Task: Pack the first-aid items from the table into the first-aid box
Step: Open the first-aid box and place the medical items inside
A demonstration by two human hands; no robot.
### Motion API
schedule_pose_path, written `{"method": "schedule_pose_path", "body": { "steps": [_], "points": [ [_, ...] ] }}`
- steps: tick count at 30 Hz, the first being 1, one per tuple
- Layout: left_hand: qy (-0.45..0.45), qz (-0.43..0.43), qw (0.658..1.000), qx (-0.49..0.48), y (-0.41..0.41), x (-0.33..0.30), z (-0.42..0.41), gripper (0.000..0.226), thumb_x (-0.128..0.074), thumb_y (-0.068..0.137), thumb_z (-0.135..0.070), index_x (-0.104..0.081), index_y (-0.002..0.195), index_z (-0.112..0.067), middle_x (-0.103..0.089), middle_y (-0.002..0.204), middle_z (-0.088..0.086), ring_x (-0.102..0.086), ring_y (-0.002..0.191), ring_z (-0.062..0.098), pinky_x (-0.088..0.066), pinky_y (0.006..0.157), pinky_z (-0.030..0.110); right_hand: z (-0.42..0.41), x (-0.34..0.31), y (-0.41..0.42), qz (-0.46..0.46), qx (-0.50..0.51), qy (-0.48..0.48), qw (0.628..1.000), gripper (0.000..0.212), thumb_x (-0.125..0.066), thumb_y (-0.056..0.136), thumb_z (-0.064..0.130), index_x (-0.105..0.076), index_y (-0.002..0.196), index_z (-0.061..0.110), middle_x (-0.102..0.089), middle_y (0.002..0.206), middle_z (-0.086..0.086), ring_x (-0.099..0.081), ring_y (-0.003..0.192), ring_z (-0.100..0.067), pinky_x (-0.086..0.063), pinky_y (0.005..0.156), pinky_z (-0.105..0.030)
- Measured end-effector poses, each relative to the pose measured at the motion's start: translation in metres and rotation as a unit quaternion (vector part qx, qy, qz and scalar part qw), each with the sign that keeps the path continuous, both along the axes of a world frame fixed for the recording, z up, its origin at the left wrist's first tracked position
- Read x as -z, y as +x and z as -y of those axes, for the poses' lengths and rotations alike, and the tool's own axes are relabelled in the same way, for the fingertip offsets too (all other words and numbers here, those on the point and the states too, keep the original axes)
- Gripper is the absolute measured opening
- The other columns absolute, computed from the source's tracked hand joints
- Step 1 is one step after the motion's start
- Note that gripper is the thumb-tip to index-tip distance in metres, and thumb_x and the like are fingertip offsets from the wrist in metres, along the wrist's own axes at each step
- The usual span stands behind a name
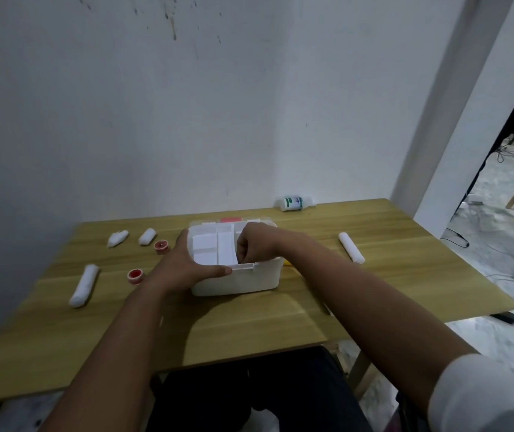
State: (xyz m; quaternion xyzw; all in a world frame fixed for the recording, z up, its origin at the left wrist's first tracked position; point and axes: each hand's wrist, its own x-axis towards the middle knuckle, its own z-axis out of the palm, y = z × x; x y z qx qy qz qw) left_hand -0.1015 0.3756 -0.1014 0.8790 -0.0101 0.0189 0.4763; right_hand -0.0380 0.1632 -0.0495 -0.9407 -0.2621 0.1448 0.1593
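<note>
While our left hand (187, 266) grips the box (237, 275), packing's unstarted
right hand (254, 244) curled inside, contents unclear; long roll (83, 285) lies leftward, nearer left hand

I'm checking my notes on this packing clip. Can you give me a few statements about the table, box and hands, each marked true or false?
1. The box is open. True.
2. The left hand lies flat on the table, away from the box. False: it holds the box's left side.
3. The bottle stands upright. False: it lies on its side by the wall.
4. Two red tape rolls sit left of the box. True.
5. The right hand reaches into the box. True.
</note>
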Motion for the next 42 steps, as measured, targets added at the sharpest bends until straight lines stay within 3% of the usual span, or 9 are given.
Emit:
{"method": "schedule_pose_path", "body": {
  "steps": [4,10,17,21,24,28,34,38,42],
  "points": [
    [0.003,-0.015,1.0,0.0,0.002,0.0,0.0,0.139,-0.093,0.04,-0.069,-0.025,0.156,-0.035,-0.046,0.15,-0.009,-0.046,0.124,0.014,-0.048,0.092,0.037,0.016,-0.018,0.006,-0.051,0.041,0.103,0.993,0.01,-0.081,0.086,0.007,-0.077,0.095,0.004,-0.079,0.09,-0.008,-0.076,0.079,-0.016,-0.062,0.068,-0.025],
    [-0.017,-0.02,1.0,0.005,0.002,-0.001,0.0,0.141,-0.095,0.037,-0.069,-0.028,0.156,-0.034,-0.048,0.148,-0.01,-0.047,0.123,0.013,-0.047,0.092,0.035,0.076,-0.032,0.021,0.047,0.157,0.214,0.963,0.005,-0.075,0.09,0.007,-0.077,0.095,0.006,-0.077,0.083,-0.005,-0.079,0.082,-0.023,-0.064,0.067,-0.03],
    [-0.002,-0.034,0.999,0.0,0.001,-0.001,-0.003,0.145,-0.093,0.032,-0.076,-0.028,0.156,-0.036,-0.049,0.148,-0.011,-0.049,0.126,0.015,-0.05,0.099,0.042,0.132,-0.007,0.023,0.017,0.218,0.022,0.976,0.016,-0.072,0.088,0.006,-0.077,0.102,0.011,-0.073,0.092,-0.007,-0.067,0.075,-0.02,-0.059,0.064,-0.031],
    [0.006,-0.043,0.999,0.0,-0.002,0.003,-0.004,0.144,-0.093,0.034,-0.075,-0.027,0.156,-0.035,-0.048,0.149,-0.01,-0.049,0.124,0.016,-0.051,0.095,0.042,0.147,0.017,0.018,-0.057,0.203,-0.088,0.973,0.038,-0.083,0.079,0.01,-0.072,0.115,0.018,-0.069,0.099,-0.003,-0.064,0.079,-0.015,-0.058,0.069,-0.033],
    [0.007,-0.054,0.999,0.0,-0.006,0.007,-0.003,0.143,-0.093,0.036,-0.074,-0.026,0.156,-0.035,-0.047,0.146,-0.011,-0.048,0.123,0.017,-0.052,0.096,0.047,0.153,0.036,0.013,-0.039,0.205,-0.107,0.972,0.038,-0.09,0.076,0.016,-0.074,0.111,0.016,-0.075,0.102,-0.005,-0.066,0.078,-0.013,-0.057,0.071,-0.03],
    [0.003,-0.035,0.999,0.002,-0.002,-0.012,0.0,0.143,-0.092,0.035,-0.074,-0.026,0.156,-0.035,-0.046,0.139,-0.014,-0.045,0.12,0.015,-0.053,0.089,0.043,0.161,0.001,0.024,-0.015,0.237,0.075,0.968,0.028,-0.087,0.079,0.008,-0.078,0.106,0.01,-0.078,0.095,-0.012,-0.07,0.076,-0.018,-0.064,0.071,-0.032],
    [0.009,-0.025,1.0,0.008,-0.002,-0.015,0.004,0.144,-0.091,0.033,-0.076,-0.028,0.155,-0.033,-0.047,0.151,-0.009,-0.046,0.124,0.013,-0.049,0.096,0.039,0.148,-0.084,0.019,0.099,0.214,0.345,0.908,0.032,-0.08,0.087,0.01,-0.076,0.118,0.007,-0.074,0.11,-0.012,-0.075,0.097,-0.024,-0.066,0.068,-0.038],
    [0.002,-0.032,0.999,0.002,-0.007,-0.011,0.003,0.144,-0.092,0.034,-0.074,-0.027,0.156,-0.034,-0.046,0.15,-0.009,-0.045,0.123,0.013,-0.05,0.097,0.043,0.107,-0.102,0.01,0.096,0.16,0.361,0.914,0.033,-0.078,0.088,0.009,-0.075,0.121,0.006,-0.073,0.114,-0.01,-0.075,0.097,-0.024,-0.067,0.07,-0.04],
    [-0.002,-0.033,0.999,-0.004,-0.004,-0.008,0.005,0.149,-0.091,0.03,-0.077,-0.025,0.157,-0.035,-0.046,0.152,-0.006,-0.046,0.127,0.017,-0.05,0.096,0.042,0.063,-0.065,0.016,0.105,0.113,0.242,0.958,0.033,-0.076,0.089,0.009,-0.075,0.122,0.008,-0.074,0.118,-0.008,-0.076,0.091,-0.025,-0.066,0.068,-0.039]
  ]
}}
